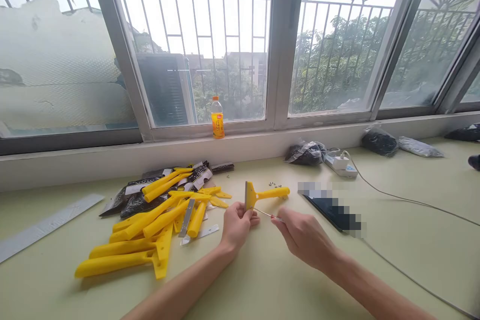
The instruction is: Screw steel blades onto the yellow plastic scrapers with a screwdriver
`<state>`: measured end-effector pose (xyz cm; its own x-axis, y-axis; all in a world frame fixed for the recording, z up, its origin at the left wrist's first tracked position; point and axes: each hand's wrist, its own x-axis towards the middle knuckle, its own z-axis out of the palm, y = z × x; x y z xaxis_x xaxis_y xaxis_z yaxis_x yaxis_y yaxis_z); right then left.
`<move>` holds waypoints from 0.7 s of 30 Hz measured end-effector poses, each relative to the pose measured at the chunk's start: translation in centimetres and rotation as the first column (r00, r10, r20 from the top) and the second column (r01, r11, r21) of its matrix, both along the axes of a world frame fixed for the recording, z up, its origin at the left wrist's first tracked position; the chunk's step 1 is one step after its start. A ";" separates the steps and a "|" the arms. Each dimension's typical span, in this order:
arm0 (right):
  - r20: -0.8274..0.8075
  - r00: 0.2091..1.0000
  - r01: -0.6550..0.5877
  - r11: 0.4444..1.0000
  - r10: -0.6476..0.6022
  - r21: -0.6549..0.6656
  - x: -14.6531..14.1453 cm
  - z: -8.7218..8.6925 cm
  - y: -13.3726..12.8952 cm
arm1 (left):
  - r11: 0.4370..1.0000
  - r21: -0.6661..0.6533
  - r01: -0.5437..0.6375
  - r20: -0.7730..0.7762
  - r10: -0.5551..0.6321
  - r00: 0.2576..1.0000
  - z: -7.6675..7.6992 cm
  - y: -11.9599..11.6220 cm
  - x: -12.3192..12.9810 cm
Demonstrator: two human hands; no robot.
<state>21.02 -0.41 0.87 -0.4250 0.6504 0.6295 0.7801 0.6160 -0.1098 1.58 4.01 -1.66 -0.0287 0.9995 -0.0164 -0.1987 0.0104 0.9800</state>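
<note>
My left hand [237, 225] is closed on the head of a yellow scraper [271, 193], which has a grey metal strip along its left edge. The scraper's handle points right, over the table. In my right hand [305, 236] is a screwdriver [265, 213], its thin shaft reaching left to the lower part of the scraper head. Whether its tip sits in a screw is too small to tell. Several small screws [273, 184] lie just behind the handle. Left of my hands is a pile of yellow scraper handles [131, 246], with a loose metal blade [186, 218] on it.
Black packages [140, 203] lie behind the pile, and a long metal strip [48, 225] is at far left. A dark phone-like device [328, 210] with a cable lies right. Behind are a power strip [347, 169], bagged items [305, 152] and an orange drink bottle [217, 122] on the sill.
</note>
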 end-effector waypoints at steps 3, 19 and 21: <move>0.005 0.999 0.043 0.994 -0.043 0.104 0.0 -0.7 0.7 | 1.000 0.019 0.003 0.002 -0.003 1.000 0.0 -0.1 0.0; -0.109 0.989 -0.093 0.994 0.098 0.051 -0.4 -0.9 0.4 | 0.998 0.062 0.003 0.034 -0.005 0.999 0.3 -0.2 -0.2; -0.113 0.992 -0.044 0.995 0.053 0.088 -0.4 -0.9 0.5 | 0.996 0.085 0.003 0.039 -0.006 0.999 0.5 -0.3 -0.3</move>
<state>20.59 0.13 0.00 -0.3763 0.5728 0.7282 0.7343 0.6637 -0.1427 1.32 3.72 -1.21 -0.0250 0.9974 0.0676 -0.2375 -0.0716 0.9688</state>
